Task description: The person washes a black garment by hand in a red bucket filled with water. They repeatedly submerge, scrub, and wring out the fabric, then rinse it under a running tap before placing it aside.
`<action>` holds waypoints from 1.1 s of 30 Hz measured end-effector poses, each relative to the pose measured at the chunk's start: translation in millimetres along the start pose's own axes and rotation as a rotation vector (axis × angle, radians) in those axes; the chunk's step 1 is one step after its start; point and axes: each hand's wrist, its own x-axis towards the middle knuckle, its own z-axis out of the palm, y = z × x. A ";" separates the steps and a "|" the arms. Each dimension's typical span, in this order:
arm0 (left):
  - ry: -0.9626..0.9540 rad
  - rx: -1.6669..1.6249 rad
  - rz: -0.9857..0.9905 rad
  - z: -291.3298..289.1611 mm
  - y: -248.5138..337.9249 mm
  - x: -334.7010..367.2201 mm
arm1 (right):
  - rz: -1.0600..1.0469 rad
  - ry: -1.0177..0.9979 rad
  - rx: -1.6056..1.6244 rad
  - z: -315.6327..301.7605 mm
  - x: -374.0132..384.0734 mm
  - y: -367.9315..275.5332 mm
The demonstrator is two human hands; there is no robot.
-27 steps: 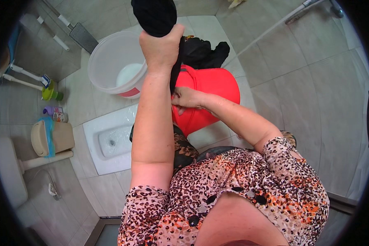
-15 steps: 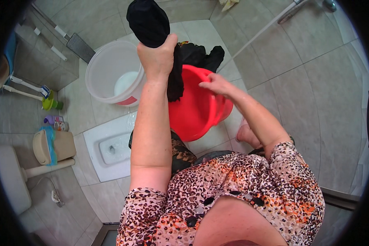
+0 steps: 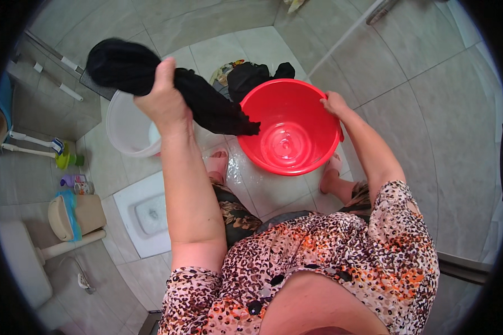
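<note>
A bunched, dark black garment (image 3: 215, 109) hangs from my left hand (image 3: 165, 103), its fingers wrapped round the middle. One rounded end sticks out to the left. The other end trails right and overlaps the left rim of the red plastic basin (image 3: 288, 103). I cannot tell what kind of garment it is. My right hand (image 3: 333, 104) grips the basin's right rim, thumb over the edge. The basin's inside faces me and holds no clothes; its bottom looks wet and shiny. More black clothes (image 3: 248, 79) lie on the floor behind the basin.
Left of the basin stands a whitish bucket (image 3: 129, 131), partly behind my left arm. A squat toilet (image 3: 145, 215) is set in the floor at the left, near a beige bin (image 3: 84, 215) with a blue liner. Brushes (image 3: 36, 142) hang on the left wall. Wet tiles (image 3: 237, 173) lie between my feet.
My left hand has swung left with the black garment, now stretched sideways. My right hand has moved right and turned the tilted basin so its inside faces up. Both feet now show.
</note>
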 end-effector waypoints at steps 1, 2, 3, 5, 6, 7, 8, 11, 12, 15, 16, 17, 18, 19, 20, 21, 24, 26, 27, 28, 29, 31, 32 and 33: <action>0.022 -0.032 -0.042 -3.2 4.9 5.9 | 0.004 0.031 -0.044 4.1 8.0 6.5; 0.043 -0.065 -0.084 -6.0 9.9 11.4 | 0.009 0.063 -0.088 6.5 15.5 14.2; 0.091 -0.061 -0.128 -5.0 19.8 12.5 | 0.035 0.076 -0.097 12.4 20.9 20.2; 0.036 -0.176 -0.136 -9.6 39.5 22.8 | 0.085 0.099 -0.120 16.1 28.0 27.5; -0.013 -0.269 -0.160 -9.8 51.6 25.1 | 0.087 0.106 -0.110 16.8 31.8 33.2; -0.066 -0.324 -0.153 -13.3 61.2 26.9 | 0.088 0.112 -0.103 15.1 32.6 38.4; -0.120 -0.379 -0.147 -14.6 68.6 27.7 | 0.090 0.117 -0.097 14.4 31.9 44.3; -0.102 -0.256 -0.159 -10.3 64.9 20.6 | 0.112 0.164 -0.096 19.7 30.6 74.8; -0.087 -0.193 -0.158 -4.0 58.0 16.8 | 0.128 0.171 -0.094 22.1 32.5 87.2; 0.000 -0.007 -0.186 -6.9 25.5 7.4 | 0.157 0.204 -0.085 17.5 32.2 99.4; -0.027 0.017 -0.193 -12.9 13.7 7.3 | 0.154 0.219 -0.072 15.8 32.0 96.2; -0.012 0.055 -0.197 -17.6 6.5 5.6 | 0.157 0.236 -0.095 15.1 34.7 90.5; -0.009 0.080 -0.213 -15.1 -0.3 3.2 | 0.117 0.279 -0.091 18.5 34.5 95.6; -0.027 0.050 -0.250 -8.8 -1.3 -0.7 | 0.078 0.326 -0.093 18.7 38.6 103.3; -0.037 0.049 -0.265 -5.8 -3.6 -1.4 | 0.038 0.372 -0.096 19.0 39.4 112.4; -0.039 0.059 -0.269 -6.7 -6.2 -1.3 | 0.065 0.328 -0.122 23.3 39.9 106.8; -0.034 0.035 -0.309 -6.5 -10.4 -2.3 | 0.114 0.243 -0.170 24.7 46.0 83.1; -0.039 0.003 -0.328 -4.5 -15.1 -2.3 | 0.122 0.239 -0.139 27.4 49.3 78.6; -0.048 -0.003 -0.348 -2.3 -16.2 -2.7 | 0.133 0.231 -0.166 27.6 53.0 76.8; -0.068 -0.015 -0.354 0.6 -15.2 -4.0 | 0.142 0.230 -0.147 25.5 57.1 76.5; -0.089 -0.026 -0.362 5.2 -12.6 -6.7 | 0.152 0.228 -0.128 23.0 61.0 76.6; -0.101 -0.029 -0.366 12.6 -9.9 -12.6 | 0.181 0.206 -0.093 22.4 63.6 79.1; -0.107 -0.018 -0.365 13.3 -12.0 -12.3 | 0.199 0.192 -0.075 19.9 66.6 80.9; -0.112 -0.012 -0.361 13.1 -14.0 -10.4 | 0.215 0.182 -0.059 15.3 67.9 79.9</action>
